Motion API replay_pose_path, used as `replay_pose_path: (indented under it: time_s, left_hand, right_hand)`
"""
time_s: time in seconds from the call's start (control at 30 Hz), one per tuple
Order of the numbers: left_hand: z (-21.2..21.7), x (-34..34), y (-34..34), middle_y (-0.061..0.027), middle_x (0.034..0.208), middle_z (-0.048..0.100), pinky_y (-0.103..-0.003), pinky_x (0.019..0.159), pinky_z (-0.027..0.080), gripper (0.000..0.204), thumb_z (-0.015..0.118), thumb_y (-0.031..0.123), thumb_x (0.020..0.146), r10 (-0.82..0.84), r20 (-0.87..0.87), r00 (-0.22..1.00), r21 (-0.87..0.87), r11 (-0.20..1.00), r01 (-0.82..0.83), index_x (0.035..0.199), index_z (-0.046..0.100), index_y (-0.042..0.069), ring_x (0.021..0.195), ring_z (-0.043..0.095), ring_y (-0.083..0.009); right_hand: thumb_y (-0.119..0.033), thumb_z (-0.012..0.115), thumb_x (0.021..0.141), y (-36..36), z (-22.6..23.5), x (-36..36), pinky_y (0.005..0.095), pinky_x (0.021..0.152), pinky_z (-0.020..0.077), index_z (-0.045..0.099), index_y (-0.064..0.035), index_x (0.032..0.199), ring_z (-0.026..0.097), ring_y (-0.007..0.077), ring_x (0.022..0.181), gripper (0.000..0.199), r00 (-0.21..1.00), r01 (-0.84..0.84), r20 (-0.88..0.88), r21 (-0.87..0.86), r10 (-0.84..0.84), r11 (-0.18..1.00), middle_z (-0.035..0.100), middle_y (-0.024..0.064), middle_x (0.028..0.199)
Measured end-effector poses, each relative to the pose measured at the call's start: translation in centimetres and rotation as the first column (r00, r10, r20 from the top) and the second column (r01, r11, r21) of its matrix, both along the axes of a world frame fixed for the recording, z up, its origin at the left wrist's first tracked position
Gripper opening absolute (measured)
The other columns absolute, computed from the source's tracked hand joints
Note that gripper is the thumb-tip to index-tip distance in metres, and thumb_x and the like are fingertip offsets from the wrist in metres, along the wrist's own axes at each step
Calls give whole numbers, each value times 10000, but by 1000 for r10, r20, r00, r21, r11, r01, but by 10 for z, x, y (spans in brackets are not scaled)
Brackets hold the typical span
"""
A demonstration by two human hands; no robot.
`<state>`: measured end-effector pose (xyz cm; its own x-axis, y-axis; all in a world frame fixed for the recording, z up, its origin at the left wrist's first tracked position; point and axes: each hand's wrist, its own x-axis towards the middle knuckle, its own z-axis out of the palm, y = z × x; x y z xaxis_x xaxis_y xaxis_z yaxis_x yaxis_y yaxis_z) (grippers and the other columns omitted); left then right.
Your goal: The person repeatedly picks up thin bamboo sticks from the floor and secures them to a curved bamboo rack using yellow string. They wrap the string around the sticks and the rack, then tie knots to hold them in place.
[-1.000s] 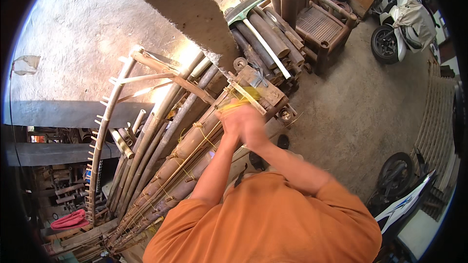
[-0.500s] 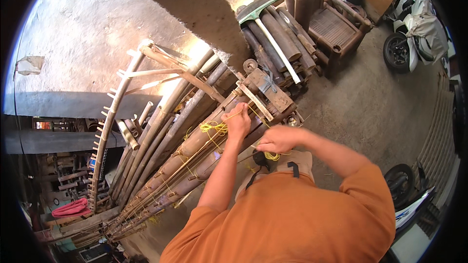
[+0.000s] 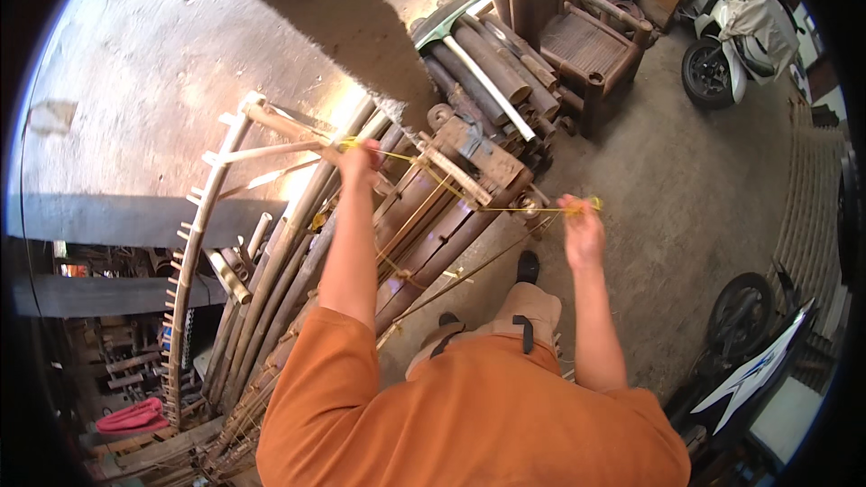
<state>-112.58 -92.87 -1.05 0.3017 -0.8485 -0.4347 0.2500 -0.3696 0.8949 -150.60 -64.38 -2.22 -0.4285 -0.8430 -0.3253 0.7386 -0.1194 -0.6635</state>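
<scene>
My left hand [image 3: 359, 160] is closed on one side of a yellow cord [image 3: 394, 155], with a small bunch of it showing at the fingers. My right hand [image 3: 585, 233], off to the right, grips the other side, and loops stick out past the fingertips. Between the hands the cord runs taut to a light wooden slat [image 3: 457, 178] at the end of a bamboo frame. Thick bamboo tubes [image 3: 444, 248] make up this frame, and strands cross them lengthwise. A wooden block [image 3: 478, 155] with a greyish-blue tie sits just beyond the slat.
Cut bamboo lengths [image 3: 492, 59] are stacked ahead, with a green-and-white T-shaped tool [image 3: 487, 72] on top. A bamboo chair [image 3: 591, 45] stands beyond. Long poles and a pegged bamboo rack [image 3: 209, 207] lean at left. Motorcycles [image 3: 735, 45] stand at right; a concrete pillar [image 3: 334, 18] rises ahead.
My hands have spread apart, the left going left and forward, the right going right and forward. The yellow cord is now drawn tight at the slat. The view has shifted slightly.
</scene>
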Motion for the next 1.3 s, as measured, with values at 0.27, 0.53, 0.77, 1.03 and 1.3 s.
replay_pose_path:
  time_s: [0.27,0.53,0.77,1.03,1.3]
  left_hand:
    - [88,165,95,-109,953,683,-320,672,492,435,589,313,951,-250,150,957,77,967,241,1295,495,63,809,652,-164]
    - [60,228,329,-272,1154,626,-447,954,457,350,579,274,916,-582,785,214,384,727,569,1109,623,-14,1124,587,-401]
    - [-52,217,359,-204,1004,651,-541,783,379,317,586,308,913,60,800,597,-353,852,387,1143,592,89,1037,598,-367]
    - [27,197,357,-212,881,678,-562,900,329,316,481,327,981,-280,852,442,68,897,437,981,670,73,895,625,-424]
    - [36,193,354,-102,716,637,-368,712,454,277,494,244,1007,-238,781,578,-59,892,448,922,662,39,729,616,-219]
  right_hand:
    - [-720,280,925,127,-65,121,547,1069,372,352,-58,1428,544,321,1198,834,821,-18,485,550,-302,835,541,190,1289]
    - [-459,497,981,154,15,376,370,809,516,605,-60,1045,614,174,848,418,526,-752,555,-51,645,657,621,54,903]
    - [-291,420,989,64,136,502,328,679,473,614,-71,844,579,190,749,327,446,-835,-677,-78,586,545,593,53,815]
    - [-443,462,1002,-44,96,476,385,878,431,687,-52,940,606,202,885,455,80,-968,-596,144,799,204,666,95,855]
    - [-424,459,1009,140,24,370,420,552,394,505,27,656,400,251,520,575,-258,-916,-815,378,519,138,439,181,547]
